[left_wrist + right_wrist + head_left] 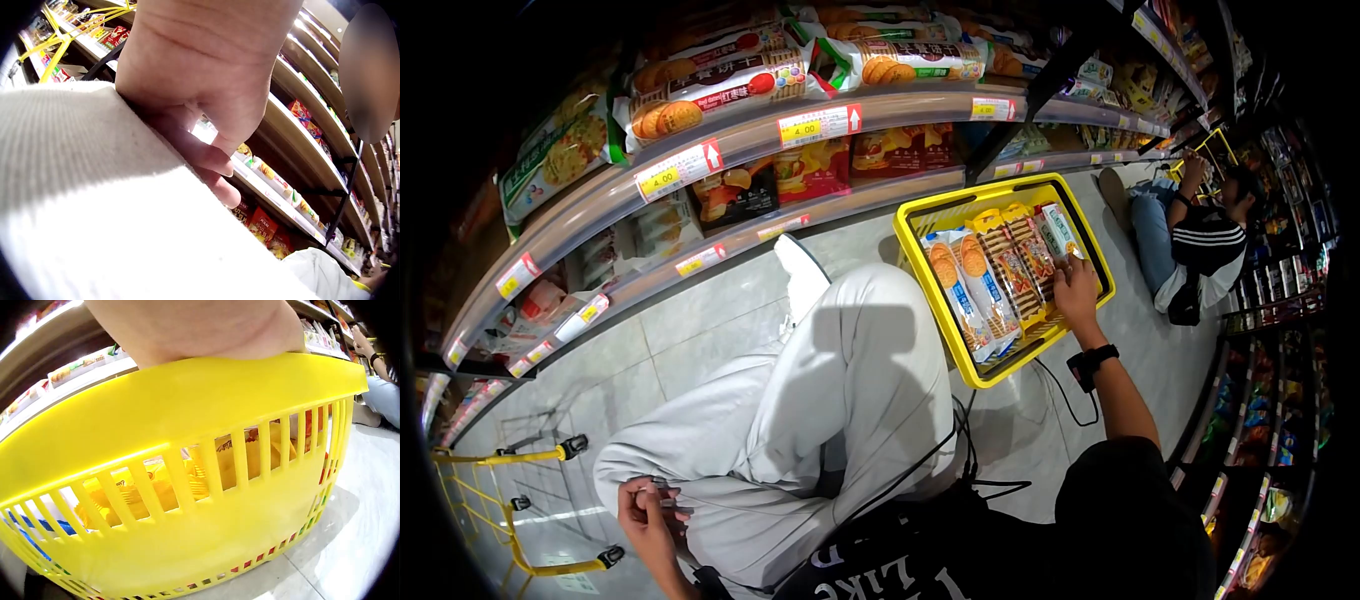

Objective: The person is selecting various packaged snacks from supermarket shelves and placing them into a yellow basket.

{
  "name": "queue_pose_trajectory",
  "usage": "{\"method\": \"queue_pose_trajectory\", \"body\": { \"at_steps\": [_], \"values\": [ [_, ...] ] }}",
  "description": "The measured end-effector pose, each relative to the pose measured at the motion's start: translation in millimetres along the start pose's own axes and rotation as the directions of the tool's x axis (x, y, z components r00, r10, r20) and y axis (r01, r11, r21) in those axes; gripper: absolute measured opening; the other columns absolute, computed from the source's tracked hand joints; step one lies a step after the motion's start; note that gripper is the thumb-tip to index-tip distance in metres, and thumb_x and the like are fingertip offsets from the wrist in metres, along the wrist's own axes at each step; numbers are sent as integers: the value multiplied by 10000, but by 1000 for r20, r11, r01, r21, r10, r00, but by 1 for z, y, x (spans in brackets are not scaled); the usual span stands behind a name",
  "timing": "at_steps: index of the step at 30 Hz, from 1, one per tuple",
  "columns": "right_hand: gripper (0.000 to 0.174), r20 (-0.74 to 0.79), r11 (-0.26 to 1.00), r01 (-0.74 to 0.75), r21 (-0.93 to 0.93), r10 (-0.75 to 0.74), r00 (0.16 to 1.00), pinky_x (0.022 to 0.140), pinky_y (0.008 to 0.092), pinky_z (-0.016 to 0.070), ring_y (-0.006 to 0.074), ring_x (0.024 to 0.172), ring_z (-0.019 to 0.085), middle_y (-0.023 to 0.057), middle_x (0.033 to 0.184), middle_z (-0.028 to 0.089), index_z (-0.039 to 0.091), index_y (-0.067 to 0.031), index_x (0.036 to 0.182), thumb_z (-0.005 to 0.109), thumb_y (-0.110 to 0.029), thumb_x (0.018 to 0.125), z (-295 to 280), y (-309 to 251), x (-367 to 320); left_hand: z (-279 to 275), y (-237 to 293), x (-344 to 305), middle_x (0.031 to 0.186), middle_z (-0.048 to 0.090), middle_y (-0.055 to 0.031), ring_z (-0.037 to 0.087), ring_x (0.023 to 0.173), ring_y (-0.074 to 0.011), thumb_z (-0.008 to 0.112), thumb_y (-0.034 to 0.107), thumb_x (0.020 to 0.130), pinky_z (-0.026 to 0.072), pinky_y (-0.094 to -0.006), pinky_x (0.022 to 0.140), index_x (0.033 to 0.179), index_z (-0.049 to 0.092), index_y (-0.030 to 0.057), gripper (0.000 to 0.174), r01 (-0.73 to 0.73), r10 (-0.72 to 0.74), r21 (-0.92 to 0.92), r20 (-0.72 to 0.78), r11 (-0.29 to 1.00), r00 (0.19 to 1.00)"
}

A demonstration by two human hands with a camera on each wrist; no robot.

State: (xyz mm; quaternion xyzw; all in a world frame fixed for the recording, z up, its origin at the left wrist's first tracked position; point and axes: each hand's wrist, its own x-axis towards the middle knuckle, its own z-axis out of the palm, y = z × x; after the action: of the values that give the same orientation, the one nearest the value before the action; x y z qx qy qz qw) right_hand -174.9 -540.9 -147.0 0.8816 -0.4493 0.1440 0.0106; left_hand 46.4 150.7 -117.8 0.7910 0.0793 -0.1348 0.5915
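Biscuit packs [990, 285] are already laid in the basket [980, 194]; more are left on the far shelf [750, 142]. One is touched by the right hand [1078, 292], grip unclear. The left hand [645, 508] is rested, loosely curled, on a leg [850, 380].

Yellow slatted basket [960, 197] upright on the floor [700, 335], rim under the right hand [1078, 292] — long biscuit packets [990, 285] flat, side by side, just beneath the fingertips.

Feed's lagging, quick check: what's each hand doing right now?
Left hand: open, loosely curled, resting on the white trouser leg.
Right hand: at the rim of the yellow basket; grip cannot be told.
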Motion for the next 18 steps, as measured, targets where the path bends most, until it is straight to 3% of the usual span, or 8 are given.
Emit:
{"method": "queue_pose_trajectory", "body": {
  "at_steps": [5, 7, 11, 13, 14, 16, 18],
  "values": [
    [390, 87, 999, -11, 34, 8, 996, 974, 516, 401, 417, 1112, 513, 197, 1243, 552, 642, -33, 1231, 602, -180, 872, -6, -6, -4, 0, 0, 0, 785, 699, -130, 591, 439, -132, 588, 225, 1014, 362, -212, 337, 1052, 537, 43, 193, -22, 22, 0, 8, 1000, 1000],
    [393, 22, 986, 72, -149, -69, 997, 981, 533, 392, 421, 1147, 503, 194, 1312, 508, 646, -36, 1226, 596, -167, 859, -19, -23, -10, 0, 0, 0, 788, 701, -130, 590, 440, -128, 589, 224, 1014, 360, -210, 339, 1054, 538, 46, 190, -33, 33, -1, 16, 999, 999],
    [331, -135, 943, 145, -299, -193, 972, 963, 520, 409, 418, 1123, 512, 190, 1327, 485, 653, -32, 1154, 602, -132, 843, -7, -15, -11, 2, 3, -1, 788, 702, -128, 587, 439, -124, 592, 224, 1013, 358, -210, 341, 1053, 538, 46, 191, -13, 13, 3, 0, 1000, 1000],
    [271, -24, 995, 77, 65, -76, 997, 946, 505, 428, 417, 1100, 518, 205, 1276, 502, 628, -31, 1094, 603, -99, 833, -3, -7, -4, 2, 3, -1, 785, 702, -125, 587, 439, -122, 590, 222, 1013, 358, -211, 342, 1050, 538, 45, 188, -6, 6, 14, -6, 1000, 1000],
    [271, -23, 995, 78, 65, -76, 997, 946, 505, 428, 417, 1100, 518, 205, 1276, 502, 628, -31, 1094, 603, -99, 833, -1, -4, -3, 2, 2, 0, 785, 702, -125, 587, 439, -122, 590, 222, 1013, 358, -211, 342, 1050, 538, 45, 188, -5, 5, 14, -7, 1000, 1000],
    [275, 128, 997, -1, 82, -10, 992, 941, 493, 447, 424, 1105, 524, 227, 1250, 506, 582, -28, 1098, 600, -77, 828, -7, -6, -1, 1, -1, 0, 782, 702, -123, 588, 439, -121, 588, 220, 1013, 356, -212, 341, 1047, 538, 45, 185, -20, 20, -10, -4, 1000, 1000],
    [307, 141, 995, -10, 95, -3, 990, 988, 505, 418, 435, 1137, 505, 235, 1241, 508, 564, -28, 1132, 597, -92, 833, -8, -8, -1, 2, 0, -1, 781, 702, -123, 590, 439, -121, 587, 220, 1014, 356, -212, 341, 1046, 538, 45, 185, -23, 23, -5, -3, 1000, 1000]
  ]
}}
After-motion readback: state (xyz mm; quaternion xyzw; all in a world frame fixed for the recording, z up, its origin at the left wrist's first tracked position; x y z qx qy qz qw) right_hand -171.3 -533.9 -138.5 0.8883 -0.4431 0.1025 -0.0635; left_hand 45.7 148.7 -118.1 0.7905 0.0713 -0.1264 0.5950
